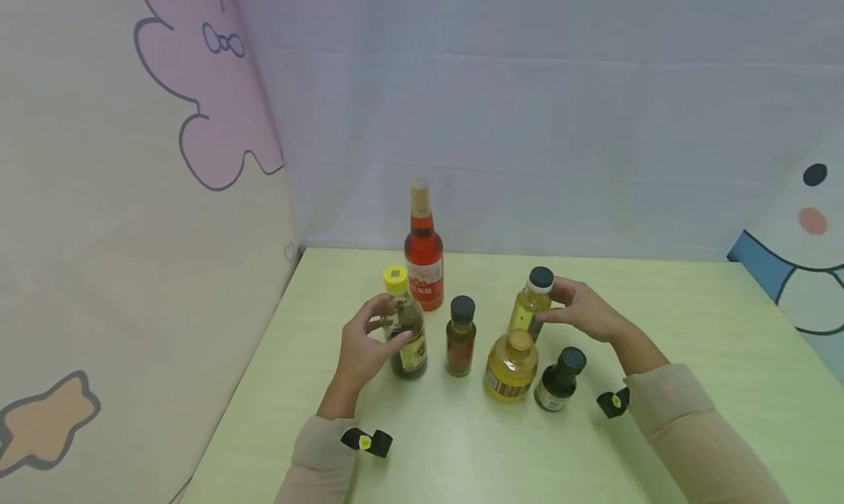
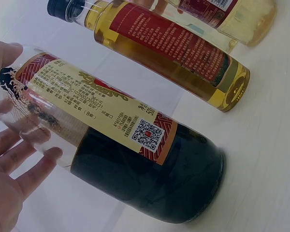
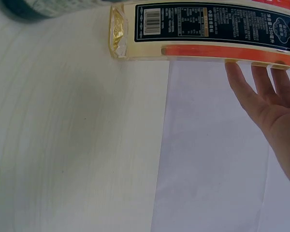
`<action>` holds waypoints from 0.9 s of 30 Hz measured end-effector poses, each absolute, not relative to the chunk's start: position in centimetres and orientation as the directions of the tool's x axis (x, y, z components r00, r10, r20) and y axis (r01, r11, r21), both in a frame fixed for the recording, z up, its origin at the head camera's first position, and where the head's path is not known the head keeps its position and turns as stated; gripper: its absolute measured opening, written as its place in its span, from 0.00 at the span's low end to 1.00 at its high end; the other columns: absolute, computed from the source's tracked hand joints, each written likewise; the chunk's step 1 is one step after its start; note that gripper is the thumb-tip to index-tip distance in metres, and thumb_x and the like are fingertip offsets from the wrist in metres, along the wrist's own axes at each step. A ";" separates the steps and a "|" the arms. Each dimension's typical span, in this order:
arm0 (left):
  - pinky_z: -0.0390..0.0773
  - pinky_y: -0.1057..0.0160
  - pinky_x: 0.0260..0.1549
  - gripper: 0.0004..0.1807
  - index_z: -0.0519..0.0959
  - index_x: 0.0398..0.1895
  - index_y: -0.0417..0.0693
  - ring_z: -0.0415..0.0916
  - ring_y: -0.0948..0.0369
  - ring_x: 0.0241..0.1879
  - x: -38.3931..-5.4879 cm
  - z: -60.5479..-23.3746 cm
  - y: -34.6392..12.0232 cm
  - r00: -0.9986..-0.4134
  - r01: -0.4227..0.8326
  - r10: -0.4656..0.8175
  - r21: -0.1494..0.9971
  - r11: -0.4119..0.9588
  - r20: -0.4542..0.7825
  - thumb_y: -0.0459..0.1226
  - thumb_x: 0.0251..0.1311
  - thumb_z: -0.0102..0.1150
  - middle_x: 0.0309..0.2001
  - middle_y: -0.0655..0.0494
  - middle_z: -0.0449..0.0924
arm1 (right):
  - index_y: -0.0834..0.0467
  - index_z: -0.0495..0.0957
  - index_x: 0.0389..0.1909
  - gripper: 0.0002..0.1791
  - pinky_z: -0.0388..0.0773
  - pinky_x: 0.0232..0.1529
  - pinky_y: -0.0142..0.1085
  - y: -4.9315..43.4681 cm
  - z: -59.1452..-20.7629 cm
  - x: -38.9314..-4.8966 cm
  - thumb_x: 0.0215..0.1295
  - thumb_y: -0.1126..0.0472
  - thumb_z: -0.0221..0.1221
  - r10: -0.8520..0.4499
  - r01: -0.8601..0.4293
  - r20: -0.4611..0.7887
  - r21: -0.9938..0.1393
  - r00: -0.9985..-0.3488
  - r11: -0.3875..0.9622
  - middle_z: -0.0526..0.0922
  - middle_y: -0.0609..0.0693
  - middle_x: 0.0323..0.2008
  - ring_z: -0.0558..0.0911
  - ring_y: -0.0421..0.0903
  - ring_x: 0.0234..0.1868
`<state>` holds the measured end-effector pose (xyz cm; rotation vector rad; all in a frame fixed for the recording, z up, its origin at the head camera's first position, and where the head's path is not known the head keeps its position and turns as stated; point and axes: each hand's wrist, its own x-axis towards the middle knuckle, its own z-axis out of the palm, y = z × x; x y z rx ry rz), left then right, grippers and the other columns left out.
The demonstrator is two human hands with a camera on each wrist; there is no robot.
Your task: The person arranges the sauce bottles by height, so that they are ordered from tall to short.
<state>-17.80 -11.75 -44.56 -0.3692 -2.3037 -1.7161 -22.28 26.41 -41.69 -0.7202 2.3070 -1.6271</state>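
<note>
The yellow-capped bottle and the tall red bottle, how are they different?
The yellow-capped bottle holds dark liquid; the red bottle looks red. The left hand grips the yellow-capped bottle, while the red bottle stands untouched behind it. Both have labels and caps.

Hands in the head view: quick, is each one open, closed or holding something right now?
Left hand: holding the yellow-capped bottle of dark liquid.
Right hand: holding the dark-capped bottle with a white collar.

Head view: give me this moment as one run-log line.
left grip: holding yellow-capped bottle | right grip: holding white-collared bottle | red bottle: standing, untouched | round golden bottle: standing, untouched
</note>
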 end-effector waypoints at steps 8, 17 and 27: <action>0.74 0.46 0.51 0.33 0.73 0.62 0.43 0.73 0.52 0.52 -18.5 -44.0 -11.4 -0.922 0.384 0.048 0.886 0.261 0.385 0.32 0.51 0.74 0.50 0.47 0.79 | 0.70 0.69 0.61 0.29 0.73 0.54 0.35 26.5 -41.8 -22.5 0.60 0.70 0.66 -0.515 -0.268 0.100 -0.927 -0.852 0.262 0.76 0.60 0.57 0.72 0.39 0.59; 0.74 0.45 0.50 0.34 0.71 0.62 0.37 0.73 0.48 0.53 -19.8 -43.3 -9.8 -0.919 0.395 0.088 0.895 0.208 0.385 0.28 0.50 0.72 0.51 0.41 0.78 | 0.70 0.69 0.61 0.29 0.73 0.54 0.34 26.6 -41.7 -22.4 0.59 0.70 0.66 -0.505 -0.252 0.088 -0.930 -0.859 0.267 0.76 0.59 0.57 0.72 0.41 0.59; 0.73 0.43 0.53 0.32 0.70 0.62 0.33 0.72 0.45 0.53 -19.4 -39.7 -8.0 -0.917 0.395 0.131 0.903 0.166 0.377 0.26 0.53 0.69 0.51 0.37 0.76 | 0.70 0.69 0.62 0.29 0.67 0.59 0.56 26.5 -41.9 -22.4 0.60 0.70 0.65 -0.507 -0.244 0.077 -0.931 -0.859 0.271 0.74 0.64 0.58 0.65 0.67 0.64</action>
